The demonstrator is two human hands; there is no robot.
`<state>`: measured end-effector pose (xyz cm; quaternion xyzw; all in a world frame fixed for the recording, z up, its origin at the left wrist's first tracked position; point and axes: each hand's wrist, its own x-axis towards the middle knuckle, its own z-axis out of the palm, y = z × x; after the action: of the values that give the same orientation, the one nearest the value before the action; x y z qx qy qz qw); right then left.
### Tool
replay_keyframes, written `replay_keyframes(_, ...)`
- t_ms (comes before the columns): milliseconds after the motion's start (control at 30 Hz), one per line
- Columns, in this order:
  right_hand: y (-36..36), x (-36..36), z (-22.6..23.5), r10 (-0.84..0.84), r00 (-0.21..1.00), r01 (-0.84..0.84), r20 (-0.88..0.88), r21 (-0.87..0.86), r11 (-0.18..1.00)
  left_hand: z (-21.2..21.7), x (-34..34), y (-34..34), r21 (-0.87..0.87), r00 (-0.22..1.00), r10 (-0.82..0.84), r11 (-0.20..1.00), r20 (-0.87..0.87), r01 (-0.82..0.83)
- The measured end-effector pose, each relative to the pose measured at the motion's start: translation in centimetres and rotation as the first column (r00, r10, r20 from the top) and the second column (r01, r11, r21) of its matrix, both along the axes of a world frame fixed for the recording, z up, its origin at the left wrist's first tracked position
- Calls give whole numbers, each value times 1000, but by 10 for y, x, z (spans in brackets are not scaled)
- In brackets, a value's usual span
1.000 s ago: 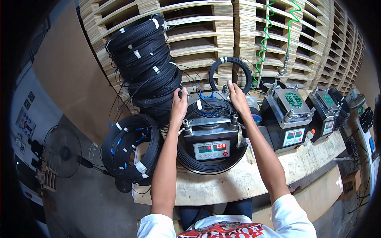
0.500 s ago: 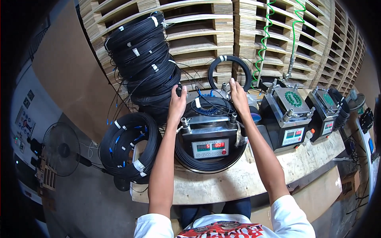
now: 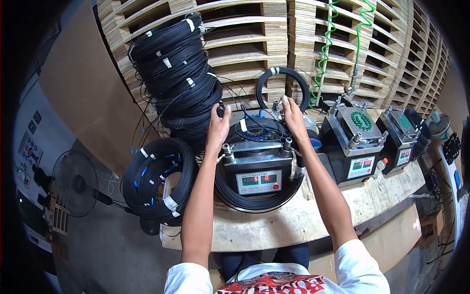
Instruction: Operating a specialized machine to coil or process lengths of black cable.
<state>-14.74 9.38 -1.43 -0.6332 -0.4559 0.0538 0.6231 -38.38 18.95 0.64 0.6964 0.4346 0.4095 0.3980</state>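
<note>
A black polishing machine (image 3: 258, 182) with a metal top and lit display stands before me. A coil of thin black cable (image 3: 278, 128) with a white tag lies on its top, over blue connectors in a round holder. More cable loops round its base. My left hand (image 3: 218, 128) is closed at the machine's back left corner, a dark part showing between thumb and finger; what it grips is mostly hidden. At the back right, my right hand (image 3: 294, 119) has thumb and fingers close together beside a metal clamp post (image 3: 276, 105); anything between them is hidden.
A tall stack of black cable coils (image 3: 178, 85) rises at the back left, with another coil (image 3: 128, 183) at the table's left edge. Two similar machines (image 3: 361, 164) (image 3: 404, 144) stand right. A fan (image 3: 76, 183) is left; pallets (image 3: 240, 44) and a green air hose (image 3: 360, 36) are behind.
The number on the near machine's display has changed. At the back right, the green hose and its metal fitting have shifted slightly left and down. Both hands stay where they were.
</note>
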Motion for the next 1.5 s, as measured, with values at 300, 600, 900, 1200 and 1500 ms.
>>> replay_keyframes(300,-12,-13,15,-68,998,70,16,-194,978,-7,-2,6,-2,999,-33,999,35,33)
replay_keyframes(600,-3,0,2,41,999,-41,-2,-77,996,-2,3,1,4,1000,-11,1000,-21,11)
replay_keyframes(900,-7,-5,10,-1,1000,-3,-31,-114,994,1,0,-3,2,1000,-16,1000,20,16)
replay_keyframes(1200,-3,-3,6,40,999,-41,-5,-154,987,-11,1,10,-15,999,-5,1000,41,5)
replay_keyframes(1500,-1,-3,0,-13,1000,13,24,-15,1000,-13,-2,11,-56,998,-55,997,40,58)
